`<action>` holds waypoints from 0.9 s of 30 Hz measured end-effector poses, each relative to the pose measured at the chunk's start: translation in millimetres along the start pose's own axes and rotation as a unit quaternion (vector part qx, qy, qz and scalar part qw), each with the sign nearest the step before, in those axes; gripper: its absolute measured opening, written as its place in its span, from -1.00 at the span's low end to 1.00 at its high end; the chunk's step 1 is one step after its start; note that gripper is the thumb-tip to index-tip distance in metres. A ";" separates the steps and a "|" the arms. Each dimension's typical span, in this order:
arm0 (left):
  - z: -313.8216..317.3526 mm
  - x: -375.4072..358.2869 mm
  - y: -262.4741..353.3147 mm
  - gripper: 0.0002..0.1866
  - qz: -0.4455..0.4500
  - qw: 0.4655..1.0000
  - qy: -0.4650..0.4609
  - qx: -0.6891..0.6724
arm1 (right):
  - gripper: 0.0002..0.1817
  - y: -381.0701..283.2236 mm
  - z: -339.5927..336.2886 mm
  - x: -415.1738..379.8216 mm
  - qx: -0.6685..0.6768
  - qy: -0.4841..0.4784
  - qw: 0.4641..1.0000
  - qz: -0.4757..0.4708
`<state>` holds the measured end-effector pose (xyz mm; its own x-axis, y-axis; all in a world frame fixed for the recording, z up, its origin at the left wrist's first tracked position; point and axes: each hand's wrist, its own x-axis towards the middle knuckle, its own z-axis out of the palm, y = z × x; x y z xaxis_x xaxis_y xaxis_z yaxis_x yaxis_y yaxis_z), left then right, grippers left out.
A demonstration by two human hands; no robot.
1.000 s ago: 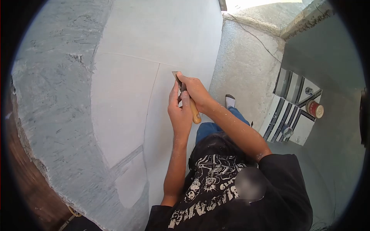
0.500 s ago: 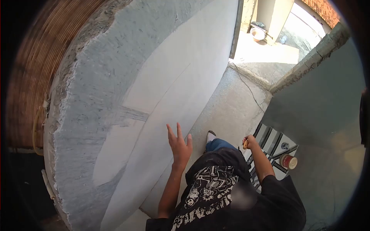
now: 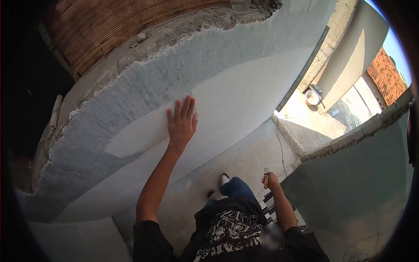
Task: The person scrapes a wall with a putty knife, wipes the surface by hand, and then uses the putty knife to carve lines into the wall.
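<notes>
My left hand point(image 3: 181, 124) lies with its fingers stretched out against the plastered wall point(image 3: 244, 83), at the border between a smooth white coat and rougher grey plaster. My right hand point(image 3: 271, 180) is closed round the wooden handle of a putty knife point(image 3: 266, 182). The knife's small metal blade points away from me, over the floor and apart from the wall. A grey patch next to the white coat is partly covered by my left hand.
A black metal rack or ladder point(image 3: 269, 207) stands beside my right arm. A grey wall point(image 3: 353, 187) rises on the right. A cable point(image 3: 280, 146) runs over the concrete floor point(image 3: 209, 163). Beyond the opening, a white bucket point(image 3: 311, 98) sits in sunlight.
My left hand has gone from the air onto the wall, up and to the left. My right hand still grips the putty knife, whose blade now shows. The view has turned.
</notes>
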<state>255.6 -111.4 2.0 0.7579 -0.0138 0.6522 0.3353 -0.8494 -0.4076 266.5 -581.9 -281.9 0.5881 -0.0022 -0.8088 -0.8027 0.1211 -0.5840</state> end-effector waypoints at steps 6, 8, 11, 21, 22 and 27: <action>35.7 -51.4 32.8 -0.17 0.029 0.996 -0.083 -0.027 | -0.82 -16.8 52.4 -1.5 -0.008 -0.175 0.984 0.034; 32.4 -52.7 35.5 -0.19 0.013 0.996 -0.084 -0.041 | -0.79 -30.2 55.0 5.4 -0.028 -0.205 0.977 0.048; 26.2 -48.3 33.7 -0.20 -0.003 0.996 -0.081 -0.042 | -0.73 -48.1 56.8 26.5 -0.040 -0.232 0.968 0.083; -33.4 41.2 -13.5 -0.12 -0.101 0.994 0.027 0.003 | -0.63 -164.0 94.9 5.8 -0.085 -0.356 0.928 0.074; -34.4 40.8 -14.3 -0.13 -0.100 0.995 0.023 0.012 | -0.59 -175.0 107.4 -2.7 -0.098 -0.368 0.923 0.058; -18.4 -12.2 0.8 -0.18 -0.084 0.994 -0.042 0.053 | -0.34 -201.6 175.3 -79.2 -0.142 -0.440 0.887 0.006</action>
<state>236.4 -121.5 5.4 0.7287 0.1724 0.6627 0.5154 -0.7753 -0.3650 399.1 -432.1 -87.9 0.3286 0.7884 -0.5200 -0.7289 -0.1384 -0.6705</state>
